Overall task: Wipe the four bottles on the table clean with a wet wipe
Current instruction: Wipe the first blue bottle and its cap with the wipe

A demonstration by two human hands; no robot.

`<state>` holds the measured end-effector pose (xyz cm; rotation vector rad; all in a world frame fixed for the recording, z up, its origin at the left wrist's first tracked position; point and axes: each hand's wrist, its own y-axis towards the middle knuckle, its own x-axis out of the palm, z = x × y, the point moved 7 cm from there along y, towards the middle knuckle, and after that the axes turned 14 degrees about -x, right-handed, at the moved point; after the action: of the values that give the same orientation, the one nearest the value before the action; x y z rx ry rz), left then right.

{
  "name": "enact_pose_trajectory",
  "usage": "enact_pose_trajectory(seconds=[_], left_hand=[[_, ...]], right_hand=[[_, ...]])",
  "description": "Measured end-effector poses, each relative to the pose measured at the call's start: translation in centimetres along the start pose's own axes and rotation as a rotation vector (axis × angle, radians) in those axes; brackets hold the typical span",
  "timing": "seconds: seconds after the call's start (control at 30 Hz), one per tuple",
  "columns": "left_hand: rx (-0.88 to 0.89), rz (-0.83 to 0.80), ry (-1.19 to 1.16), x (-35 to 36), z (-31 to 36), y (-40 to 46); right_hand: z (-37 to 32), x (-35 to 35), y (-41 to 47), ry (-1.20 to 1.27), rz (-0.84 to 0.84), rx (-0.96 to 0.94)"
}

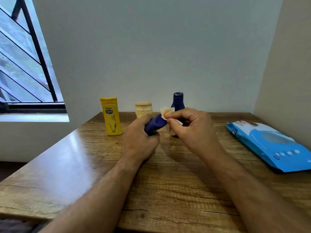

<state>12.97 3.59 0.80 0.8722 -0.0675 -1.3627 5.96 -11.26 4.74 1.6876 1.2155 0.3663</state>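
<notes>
L hand (140,138) fingers clamp blue bottle (155,125) tilted up-right, R hand (190,128) pinches wipe (165,112)

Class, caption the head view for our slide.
Left hand grips a dark blue bottle; right hand wipes it.

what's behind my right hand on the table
A dark blue bottle stands upright behind the right hand; only its cap and shoulders show. Its lower body is covered by the hand and wipe.

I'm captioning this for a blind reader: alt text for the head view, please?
A left hand grips a dark blue bottle while the right hand pinches a wet wipe against it, above a wooden table.
</notes>
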Motion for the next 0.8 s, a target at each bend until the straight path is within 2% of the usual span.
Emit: enact_pose_trajectory(seconds=[0.17, 0.37, 0.43, 0.57, 0.67, 0.8], left_hand=[[-0.010, -0.003, -0.039, -0.2, -0.7, 0.0], [0.028, 0.008, -0.068, -0.2, 0.3, 0.0], [0.042, 0.003, -0.069, -0.1, 0.4, 0.0], [0.066, 0.040, -0.050, -0.3, 0.4, 0.0], [0.091, 0.092, 0.004, -0.7, 0.6, -0.2], [0.126, 0.083, 0.039, -0.4, 1.3, -0.4]], right_hand=[[-1.3, 1.4, -0.3, 0.030, -0.115, -0.104], [-0.6, 0.4, 0.2, 0.020, 0.044, -0.039], [-0.6, 0.2, 0.1, 0.031, 0.040, -0.033], [-1.9, 0.9, -0.2, -0.008, -0.074, -0.162], [-2.6, 1.0, -0.1, -0.058, -0.052, -0.247], [-0.6, 0.1, 0.1, 0.013, 0.074, -0.031]])
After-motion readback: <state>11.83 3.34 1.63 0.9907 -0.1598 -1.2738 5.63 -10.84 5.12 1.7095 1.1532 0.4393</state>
